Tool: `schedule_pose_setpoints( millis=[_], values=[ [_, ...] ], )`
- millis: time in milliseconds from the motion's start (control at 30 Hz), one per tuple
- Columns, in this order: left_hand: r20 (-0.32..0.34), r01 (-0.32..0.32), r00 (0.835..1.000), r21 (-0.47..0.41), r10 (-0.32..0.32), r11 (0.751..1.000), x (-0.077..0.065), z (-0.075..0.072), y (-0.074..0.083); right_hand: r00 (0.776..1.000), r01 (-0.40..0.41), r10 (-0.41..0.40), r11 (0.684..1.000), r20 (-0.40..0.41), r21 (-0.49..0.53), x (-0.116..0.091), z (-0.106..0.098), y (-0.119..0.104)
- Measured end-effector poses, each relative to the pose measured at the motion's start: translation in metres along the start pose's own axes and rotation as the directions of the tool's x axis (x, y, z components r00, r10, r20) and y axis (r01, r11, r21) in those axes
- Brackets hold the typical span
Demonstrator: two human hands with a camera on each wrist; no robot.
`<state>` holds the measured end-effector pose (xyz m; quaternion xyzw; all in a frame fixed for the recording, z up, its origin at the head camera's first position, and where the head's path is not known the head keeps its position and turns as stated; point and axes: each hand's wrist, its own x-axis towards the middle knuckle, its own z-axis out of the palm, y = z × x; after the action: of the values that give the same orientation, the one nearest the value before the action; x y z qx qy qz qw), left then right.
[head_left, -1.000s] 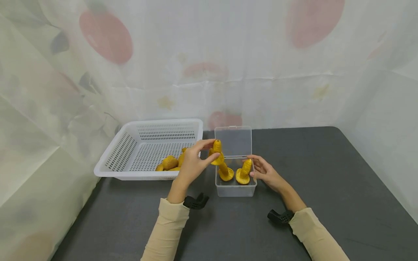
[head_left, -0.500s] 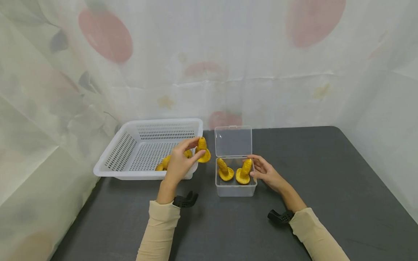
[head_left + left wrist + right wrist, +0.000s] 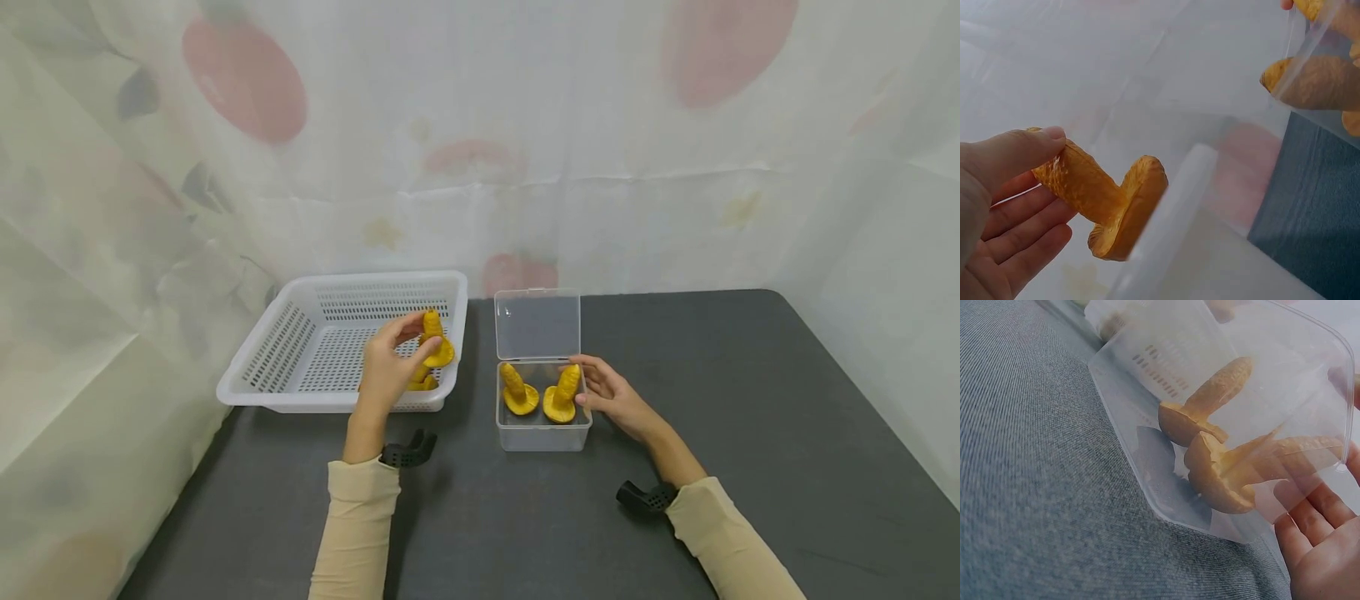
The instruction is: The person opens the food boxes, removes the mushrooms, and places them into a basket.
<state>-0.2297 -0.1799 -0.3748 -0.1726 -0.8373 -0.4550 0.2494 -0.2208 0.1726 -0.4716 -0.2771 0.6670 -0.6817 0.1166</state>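
Note:
My left hand (image 3: 386,362) pinches a yellow mushroom (image 3: 441,353) by its stem, cap downward, over the right end of the white basket (image 3: 247,354). Thumb and fingers grip that stem in the left wrist view, leaving the mushroom's cap (image 3: 1129,215) free. Two more mushrooms stand on their caps, side by side, in the clear plastic box (image 3: 540,439): a left one (image 3: 519,393) and a right one (image 3: 562,397). My right hand (image 3: 615,402) holds the box at its back right corner, thumb at the right side, beside the right mushroom.
Several yellow mushrooms (image 3: 422,382) lie in the basket's front right corner, partly hidden by my left hand. The box's hinged lid (image 3: 537,325) is raised at the back. A dark table (image 3: 517,525) carries both containers, with a patterned curtain (image 3: 600,167) behind.
My left hand has carried the mushroom left, from above the plastic box to above the basket. The right hand and the two boxed mushrooms have stayed in place.

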Motion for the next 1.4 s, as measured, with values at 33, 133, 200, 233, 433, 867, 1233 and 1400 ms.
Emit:
schedule_pose_setpoints(
  millis=[33,133,200,233,433,867,1233,1400],
  values=[
    [-0.001,0.009,1.000,0.005,-0.009,1.000,0.000,0.000,-0.002,1.000,-0.001,0.001,1.000,0.000,0.000,0.000,0.000,0.000],
    [0.000,0.027,1.000,0.013,-0.027,1.000,0.000,-0.001,-0.007,1.000,-0.003,0.003,1.000,0.001,0.003,0.000,0.000,0.000],
    [0.006,0.038,0.999,0.021,-0.039,0.999,-0.001,-0.002,-0.011,1.000,-0.003,0.003,1.000,0.000,0.002,0.000,0.000,0.000],
    [0.010,0.047,0.999,0.028,-0.047,0.999,-0.001,-0.002,-0.013,1.000,-0.004,0.004,1.000,0.001,0.003,0.000,0.000,0.001],
    [0.051,0.087,0.995,0.069,-0.091,0.994,-0.003,-0.005,-0.022,1.000,-0.004,0.004,1.000,0.001,0.005,0.000,0.000,0.000],
    [0.040,0.025,0.999,0.066,-0.028,0.998,-0.001,-0.003,-0.013,1.000,0.003,-0.003,1.000,-0.001,0.009,0.001,0.000,-0.001],
    [0.077,-0.023,0.997,0.050,0.019,0.998,-0.002,0.004,0.000,1.000,-0.020,0.020,1.000,-0.013,-0.005,0.001,0.001,-0.001],
    [0.085,-0.067,0.994,0.031,0.064,0.997,-0.003,0.009,0.006,0.999,-0.036,0.036,0.999,-0.021,-0.010,0.001,0.001,-0.002]
  ],
)
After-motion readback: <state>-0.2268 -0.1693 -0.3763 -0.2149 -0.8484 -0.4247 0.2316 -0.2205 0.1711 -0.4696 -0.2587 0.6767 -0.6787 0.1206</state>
